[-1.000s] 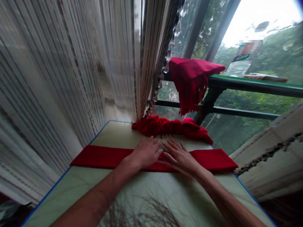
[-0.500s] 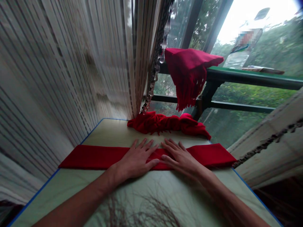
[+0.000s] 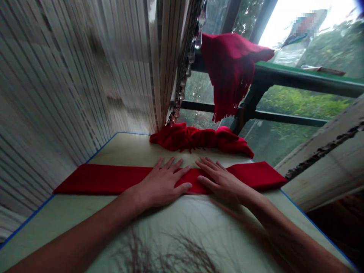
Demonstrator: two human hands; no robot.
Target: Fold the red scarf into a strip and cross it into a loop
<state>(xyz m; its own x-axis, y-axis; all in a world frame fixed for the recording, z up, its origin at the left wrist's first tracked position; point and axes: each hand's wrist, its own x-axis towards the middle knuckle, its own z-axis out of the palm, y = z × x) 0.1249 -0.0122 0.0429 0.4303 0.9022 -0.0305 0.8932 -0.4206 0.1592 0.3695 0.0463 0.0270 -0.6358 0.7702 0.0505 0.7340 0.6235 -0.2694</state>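
Observation:
A red scarf (image 3: 105,180), folded into a long flat strip, lies across the pale table (image 3: 176,223) from one side edge to the other. On its middle rests my left hand (image 3: 165,184), palm down with fingers spread and nothing held. My right hand (image 3: 220,178) lies just beside it, also flat on the cloth, fingers stretched forward and the thumb apart. The fingertips of both hands reach past the strip's far edge. Behind them, a second red cloth (image 3: 199,138) lies crumpled at the table's far end.
A fringed red scarf (image 3: 229,70) hangs over a green window rail (image 3: 307,77), where a plastic bottle (image 3: 298,38) and a flat item (image 3: 324,70) sit. Striped curtains (image 3: 71,76) flank the table on the left, another curtain (image 3: 327,151) on the right. Blurred hair crosses the lower foreground.
The view has tilted down and come slightly closer, so the scarf and window sit higher in the picture. My hands stay flat on the folded scarf, with a slightly wider gap between them.

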